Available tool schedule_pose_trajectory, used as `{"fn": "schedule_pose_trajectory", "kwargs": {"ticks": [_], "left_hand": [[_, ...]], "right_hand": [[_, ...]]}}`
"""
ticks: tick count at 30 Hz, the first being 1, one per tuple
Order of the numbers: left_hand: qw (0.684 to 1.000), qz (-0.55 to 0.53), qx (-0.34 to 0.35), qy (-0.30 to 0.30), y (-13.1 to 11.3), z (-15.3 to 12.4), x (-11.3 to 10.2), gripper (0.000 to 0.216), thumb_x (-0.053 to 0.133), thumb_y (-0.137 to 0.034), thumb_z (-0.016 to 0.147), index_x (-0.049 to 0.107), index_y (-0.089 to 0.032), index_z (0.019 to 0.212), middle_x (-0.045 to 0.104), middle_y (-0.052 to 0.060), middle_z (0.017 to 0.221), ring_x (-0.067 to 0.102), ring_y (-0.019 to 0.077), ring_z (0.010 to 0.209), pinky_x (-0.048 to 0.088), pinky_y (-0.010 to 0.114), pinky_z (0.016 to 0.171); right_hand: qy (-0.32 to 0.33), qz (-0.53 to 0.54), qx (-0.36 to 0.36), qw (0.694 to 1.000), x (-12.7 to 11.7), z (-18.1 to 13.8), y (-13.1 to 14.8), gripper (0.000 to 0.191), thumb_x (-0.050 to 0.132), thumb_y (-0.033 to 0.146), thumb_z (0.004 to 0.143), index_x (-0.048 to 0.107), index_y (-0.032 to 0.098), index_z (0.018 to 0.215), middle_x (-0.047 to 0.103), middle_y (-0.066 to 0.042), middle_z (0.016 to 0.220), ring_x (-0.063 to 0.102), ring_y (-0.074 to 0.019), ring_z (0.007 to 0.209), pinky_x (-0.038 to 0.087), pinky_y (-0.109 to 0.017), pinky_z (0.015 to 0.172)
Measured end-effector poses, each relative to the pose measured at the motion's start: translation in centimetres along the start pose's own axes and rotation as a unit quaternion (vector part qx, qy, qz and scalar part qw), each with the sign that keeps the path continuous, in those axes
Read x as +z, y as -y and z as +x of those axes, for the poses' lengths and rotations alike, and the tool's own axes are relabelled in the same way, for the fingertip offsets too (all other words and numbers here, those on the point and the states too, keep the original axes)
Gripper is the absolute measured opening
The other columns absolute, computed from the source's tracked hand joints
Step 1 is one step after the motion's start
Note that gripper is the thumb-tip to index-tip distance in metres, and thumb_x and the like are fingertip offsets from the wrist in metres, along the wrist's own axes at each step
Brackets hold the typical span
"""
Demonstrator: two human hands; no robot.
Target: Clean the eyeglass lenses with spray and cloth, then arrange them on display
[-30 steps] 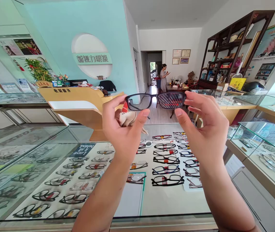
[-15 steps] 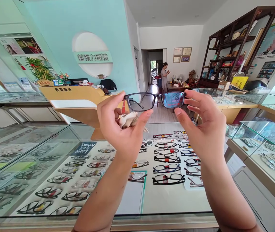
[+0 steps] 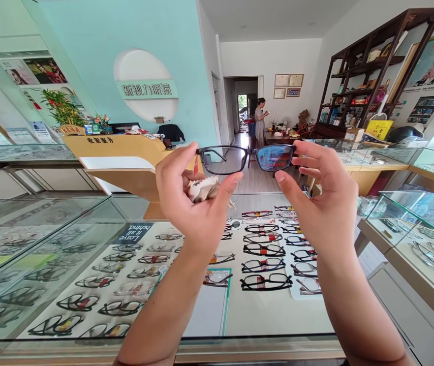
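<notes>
A pair of black-framed eyeglasses (image 3: 224,160) is held up level between my two hands, above a glass display case. My left hand (image 3: 194,203) grips the frame at its left end, fingers curled, with a crumpled whitish cloth-like thing (image 3: 203,188) tucked in the palm. At the other end my right hand (image 3: 321,198) holds the frame, index finger near the outer corner and thumb below the lens. The right lens shows a bluish reflection with red print; the left one is see-through, a temple arm visible behind it.
Rows of eyeglasses (image 3: 266,282) lie inside the glass display case (image 3: 278,320) below my arms. Another glass case (image 3: 423,229) stands to the right. Farther back are a yellow counter (image 3: 118,147), a dark wooden shelf (image 3: 358,76) and a standing person (image 3: 259,122) near a doorway.
Almost nothing differs. The eyeglasses and both hands have shifted very slightly to the right, and the temple arm seen behind the left lens sits a little higher.
</notes>
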State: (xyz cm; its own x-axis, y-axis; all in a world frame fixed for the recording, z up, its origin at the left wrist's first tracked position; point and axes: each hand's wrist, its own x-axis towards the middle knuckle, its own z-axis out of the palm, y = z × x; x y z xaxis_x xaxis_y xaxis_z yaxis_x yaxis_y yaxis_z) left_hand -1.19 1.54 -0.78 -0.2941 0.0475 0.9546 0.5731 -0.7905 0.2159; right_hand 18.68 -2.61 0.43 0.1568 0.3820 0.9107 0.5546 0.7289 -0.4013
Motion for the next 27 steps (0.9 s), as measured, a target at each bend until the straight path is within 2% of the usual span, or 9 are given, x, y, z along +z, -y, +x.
{"fn": "schedule_pose_trajectory", "kwargs": {"ticks": [7, 11, 15, 20, 27], "left_hand": [[0.993, -0.065, -0.091, 0.041, 0.1, 0.2, 0.6, 0.057, 0.094, -0.049, 0.086, 0.071, -0.034, 0.136, 0.072, 0.005, 0.143, 0.067, 0.0306, 0.139, 0.063, 0.049, 0.111], [0.989, -0.066, -0.104, 0.08, 0.6, 0.3, 0.6, 0.059, 0.091, -0.052, 0.088, 0.069, -0.033, 0.14, 0.071, 0.007, 0.147, 0.065, 0.0306, 0.143, 0.058, 0.049, 0.118], [0.984, -0.071, -0.113, 0.115, 1.1, 0.2, 0.6, 0.064, 0.088, -0.055, 0.09, 0.065, -0.032, 0.145, 0.071, 0.009, 0.146, 0.065, 0.0317, 0.143, 0.057, 0.051, 0.12], [0.983, -0.08, -0.117, 0.112, 1.3, 0.0, 0.9, 0.065, 0.087, -0.057, 0.091, 0.064, -0.031, 0.146, 0.071, 0.01, 0.142, 0.065, 0.0313, 0.142, 0.056, 0.05, 0.12], [0.984, -0.099, -0.113, 0.094, 1.0, -0.1, 1.1, 0.066, 0.088, -0.056, 0.09, 0.063, -0.031, 0.146, 0.07, 0.011, 0.144, 0.067, 0.0317, 0.141, 0.057, 0.05, 0.118]], "right_hand": [[-0.042, -0.021, -0.058, 0.997, 0.1, -0.1, 0.7, 0.043, 0.072, 0.021, 0.095, 0.067, 0.034, 0.136, 0.069, -0.008, 0.131, 0.071, -0.0296, 0.118, 0.065, -0.056, 0.1], [-0.047, -0.026, -0.074, 0.996, 0.1, -0.1, 1.1, 0.043, 0.074, 0.022, 0.096, 0.067, 0.037, 0.135, 0.068, -0.009, 0.133, 0.064, -0.0336, 0.129, 0.063, -0.062, 0.105], [-0.054, -0.033, -0.09, 0.994, 0.1, -0.2, 1.4, 0.041, 0.076, 0.022, 0.095, 0.067, 0.034, 0.132, 0.067, -0.01, 0.129, 0.064, -0.0341, 0.127, 0.064, -0.061, 0.102], [-0.033, -0.051, -0.077, 0.995, 0.1, -0.4, 1.4, 0.048, 0.075, 0.02, 0.095, 0.064, 0.039, 0.138, 0.065, -0.012, 0.134, 0.062, -0.0383, 0.132, 0.064, -0.062, 0.102], [-0.029, -0.027, -0.072, 0.997, 0.3, -0.4, 0.9, 0.054, 0.074, 0.022, 0.093, 0.063, 0.04, 0.143, 0.063, -0.011, 0.137, 0.062, -0.0371, 0.135, 0.063, -0.066, 0.103]]}}
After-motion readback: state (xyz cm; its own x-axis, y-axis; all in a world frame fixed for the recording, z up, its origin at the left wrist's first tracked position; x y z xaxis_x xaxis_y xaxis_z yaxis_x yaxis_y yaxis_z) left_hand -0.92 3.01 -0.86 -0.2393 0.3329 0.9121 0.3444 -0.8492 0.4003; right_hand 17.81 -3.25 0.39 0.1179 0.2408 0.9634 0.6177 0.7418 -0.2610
